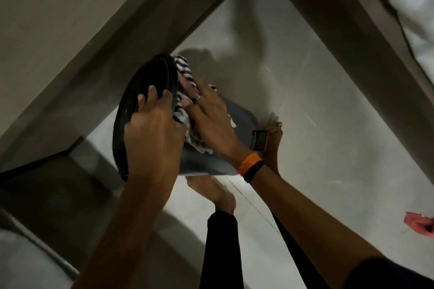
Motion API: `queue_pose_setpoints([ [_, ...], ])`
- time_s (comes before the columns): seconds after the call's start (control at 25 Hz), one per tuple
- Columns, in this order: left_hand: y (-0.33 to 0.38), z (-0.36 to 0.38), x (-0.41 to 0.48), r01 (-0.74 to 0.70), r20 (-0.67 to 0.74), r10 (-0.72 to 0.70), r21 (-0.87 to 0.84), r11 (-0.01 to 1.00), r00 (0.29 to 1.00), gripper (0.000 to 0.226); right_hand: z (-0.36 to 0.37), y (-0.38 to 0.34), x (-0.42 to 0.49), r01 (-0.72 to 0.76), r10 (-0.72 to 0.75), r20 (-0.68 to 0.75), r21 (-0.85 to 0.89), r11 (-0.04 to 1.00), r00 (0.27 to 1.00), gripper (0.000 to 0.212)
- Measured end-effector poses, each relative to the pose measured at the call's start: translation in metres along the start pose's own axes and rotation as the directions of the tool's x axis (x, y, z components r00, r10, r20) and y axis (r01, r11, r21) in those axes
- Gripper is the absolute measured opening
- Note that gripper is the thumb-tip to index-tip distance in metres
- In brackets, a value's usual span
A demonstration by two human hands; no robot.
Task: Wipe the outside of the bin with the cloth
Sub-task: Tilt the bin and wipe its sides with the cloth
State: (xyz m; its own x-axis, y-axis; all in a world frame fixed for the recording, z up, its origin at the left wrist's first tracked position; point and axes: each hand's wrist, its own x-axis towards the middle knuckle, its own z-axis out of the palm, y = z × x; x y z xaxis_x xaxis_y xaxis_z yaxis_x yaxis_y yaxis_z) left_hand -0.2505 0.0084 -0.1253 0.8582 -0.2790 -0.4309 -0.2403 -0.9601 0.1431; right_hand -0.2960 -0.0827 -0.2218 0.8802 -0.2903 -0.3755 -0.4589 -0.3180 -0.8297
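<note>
Tipped bin point(211, 162), cloth point(182, 73) pressed on side

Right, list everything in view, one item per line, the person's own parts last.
bin: one, grey-blue with black rim, tilted on its side, held above the floor
cloth: one, black-and-white striped, pressed on the bin's outer wall
label: one, dark, on the bin's side near its base
floor: pale grey tiles
red item: one, at right edge, unclear what
wristband: one, orange and black, right wrist
ring: one, right hand finger
left hand: grip on the bin's rim
right hand: flat on the cloth
feet: two, bare, below the bin
</note>
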Motion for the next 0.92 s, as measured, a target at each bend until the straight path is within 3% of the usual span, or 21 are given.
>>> queue_pose_setpoints([
  [0.08, -0.003, 0.008, -0.030, -0.039, -0.057, 0.037, -0.033, 0.999, 0.998, 0.053, -0.003, 0.016, -0.002, 0.100, -0.103, -0.019, -0.130, 0.986, 0.995, 0.056],
  [0.16, -0.011, 0.023, -0.068, -0.057, -0.135, 0.039, -0.128, 0.990, 0.990, 0.049, -0.017, 0.037, -0.020, -0.082, 0.077, -0.035, -0.159, 0.984, 0.996, 0.059],
  [0.32, -0.028, 0.040, -0.106, 0.184, -0.070, -0.238, -0.437, 0.880, 0.969, 0.049, -0.030, 0.085, -0.007, -0.338, 0.335, -0.055, -0.225, 0.914, 0.941, 0.039],
  [0.4, -0.037, 0.035, -0.102, 0.280, -0.061, -0.336, -0.424, 0.861, 0.940, 0.054, -0.020, 0.085, -0.010, -0.304, 0.309, -0.016, -0.240, 0.922, 0.951, 0.041],
  [0.52, -0.050, 0.032, -0.090, 0.444, 0.090, -0.441, -0.337, 0.830, 0.893, 0.083, -0.013, 0.073, -0.031, -0.218, 0.235, 0.029, -0.287, 0.933, 0.971, 0.055],
  [0.64, -0.049, 0.035, -0.094, 0.330, 0.051, -0.328, -0.272, 0.904, 0.943, 0.087, 0.011, 0.043, -0.052, 0.019, 0.013, 0.114, -0.276, 0.961, 0.993, 0.059],
  [0.72, -0.041, 0.041, -0.097, 0.233, 0.022, -0.233, -0.202, 0.951, 0.972, 0.084, 0.024, 0.031, -0.059, 0.240, -0.202, 0.162, -0.265, 0.934, 0.966, 0.055],
  [0.76, -0.037, 0.043, -0.098, 0.192, 0.020, -0.192, -0.184, 0.964, 0.981, 0.082, 0.021, 0.034, -0.056, 0.276, -0.230, 0.194, -0.259, 0.925, 0.954, 0.053],
  [0.84, -0.032, 0.047, -0.102, 0.126, -0.016, -0.130, -0.157, 0.979, 0.991, 0.078, 0.004, 0.047, -0.036, 0.173, -0.118, 0.210, -0.266, 0.948, 0.971, 0.045],
  [0.92, -0.025, 0.049, -0.108, 0.061, -0.059, -0.068, -0.114, 0.992, 0.996, 0.074, -0.016, 0.058, -0.009, -0.119, 0.163, 0.168, -0.243, 0.963, 0.972, 0.038],
])
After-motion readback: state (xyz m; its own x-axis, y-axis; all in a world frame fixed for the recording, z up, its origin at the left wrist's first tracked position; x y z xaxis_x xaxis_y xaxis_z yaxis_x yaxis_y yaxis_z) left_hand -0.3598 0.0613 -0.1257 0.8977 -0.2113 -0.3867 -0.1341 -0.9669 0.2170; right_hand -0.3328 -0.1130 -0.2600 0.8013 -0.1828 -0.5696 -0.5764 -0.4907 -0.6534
